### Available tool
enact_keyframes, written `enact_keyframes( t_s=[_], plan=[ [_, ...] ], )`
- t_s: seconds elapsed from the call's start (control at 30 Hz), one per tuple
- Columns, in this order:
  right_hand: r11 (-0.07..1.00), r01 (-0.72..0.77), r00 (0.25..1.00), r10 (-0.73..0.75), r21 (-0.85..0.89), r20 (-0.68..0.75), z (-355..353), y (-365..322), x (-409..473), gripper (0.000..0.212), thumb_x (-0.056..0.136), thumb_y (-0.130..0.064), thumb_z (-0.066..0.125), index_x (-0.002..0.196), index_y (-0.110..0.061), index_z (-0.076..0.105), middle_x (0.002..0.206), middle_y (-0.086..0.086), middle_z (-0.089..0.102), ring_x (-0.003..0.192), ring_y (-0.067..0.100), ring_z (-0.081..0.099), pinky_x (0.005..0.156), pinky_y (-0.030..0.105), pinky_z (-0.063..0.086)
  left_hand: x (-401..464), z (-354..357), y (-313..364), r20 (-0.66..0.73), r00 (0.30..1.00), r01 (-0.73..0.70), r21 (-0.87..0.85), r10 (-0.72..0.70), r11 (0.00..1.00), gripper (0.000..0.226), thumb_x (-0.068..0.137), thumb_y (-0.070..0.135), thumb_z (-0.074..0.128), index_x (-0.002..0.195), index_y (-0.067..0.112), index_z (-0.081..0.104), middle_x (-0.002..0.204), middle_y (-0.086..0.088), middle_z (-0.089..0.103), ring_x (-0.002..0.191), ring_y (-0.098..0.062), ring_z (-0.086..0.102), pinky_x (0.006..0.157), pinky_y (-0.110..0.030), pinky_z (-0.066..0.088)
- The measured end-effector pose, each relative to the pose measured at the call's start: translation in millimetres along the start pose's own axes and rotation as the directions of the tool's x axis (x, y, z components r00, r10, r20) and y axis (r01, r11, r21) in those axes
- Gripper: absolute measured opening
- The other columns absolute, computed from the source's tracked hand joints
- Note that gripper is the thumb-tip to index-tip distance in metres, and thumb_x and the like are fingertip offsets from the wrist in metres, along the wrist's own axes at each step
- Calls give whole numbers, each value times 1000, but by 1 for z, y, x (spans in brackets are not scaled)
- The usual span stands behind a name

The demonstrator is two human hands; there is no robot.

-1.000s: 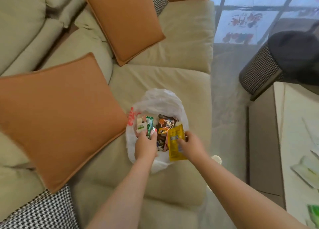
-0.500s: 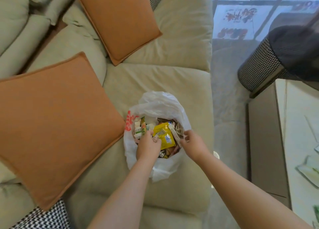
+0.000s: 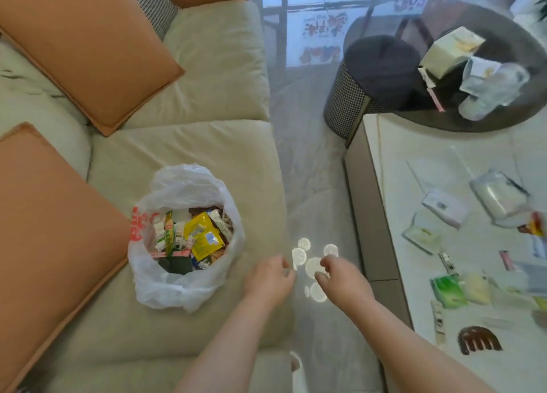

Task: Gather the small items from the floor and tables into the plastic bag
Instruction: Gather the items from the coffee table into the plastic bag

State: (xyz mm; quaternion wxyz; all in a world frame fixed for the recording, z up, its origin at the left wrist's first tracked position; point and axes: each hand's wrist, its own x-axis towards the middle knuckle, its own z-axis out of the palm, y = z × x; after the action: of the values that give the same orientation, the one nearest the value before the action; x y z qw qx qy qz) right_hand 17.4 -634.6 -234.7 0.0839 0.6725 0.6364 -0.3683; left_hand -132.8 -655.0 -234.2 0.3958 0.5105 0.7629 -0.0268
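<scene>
Crinkled plastic bag [image 3: 183,286], glossy packets [image 3: 204,238], soft sofa [image 3: 183,147]

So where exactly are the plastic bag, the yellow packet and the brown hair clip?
plastic bag [image 3: 165,286]: head view, on its white front wall below the opening.
yellow packet [image 3: 204,237]: head view, on the middle of its face, inside the bag.
brown hair clip [image 3: 478,339]: head view, on its curved back, on the white table.

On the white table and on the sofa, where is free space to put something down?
On the sofa, the seat cushion behind the plastic bag is bare, up to the orange pillows. So is the seat in front of the bag. The white table has a free strip along its left edge; its right half is crowded with packets.
</scene>
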Motion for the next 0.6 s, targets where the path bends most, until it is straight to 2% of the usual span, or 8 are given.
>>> enact_keyframes(
  t_s=[0.17,0.33,0.6],
  plan=[
    [993,-87,996,88,80,-16,-19,89,-31,37,91,-32,50,125,-18,54,125,2,59,114,22,57,89,34,48,-23,57,61,84,994,-80,94,72,992,31,91,39,50,117,25,59,118,-1,64,112,-23,59,90,-31,46],
    [974,-190,980,195,124,-27,-36,190,-62,33,91,-32,50,119,-14,55,118,7,59,110,26,57,84,33,46,-49,119,125,145,980,-163,182,138,970,30,89,43,49,112,27,61,114,2,66,110,-21,60,88,-32,47],
    [892,-387,921,387,235,46,-37,334,-100,43,92,-32,51,133,-18,48,134,0,54,120,19,54,95,35,47,-76,216,194,307,942,-222,264,136,939,32,90,45,47,115,29,59,117,7,63,110,-17,59,90,-32,49]
  ],
)
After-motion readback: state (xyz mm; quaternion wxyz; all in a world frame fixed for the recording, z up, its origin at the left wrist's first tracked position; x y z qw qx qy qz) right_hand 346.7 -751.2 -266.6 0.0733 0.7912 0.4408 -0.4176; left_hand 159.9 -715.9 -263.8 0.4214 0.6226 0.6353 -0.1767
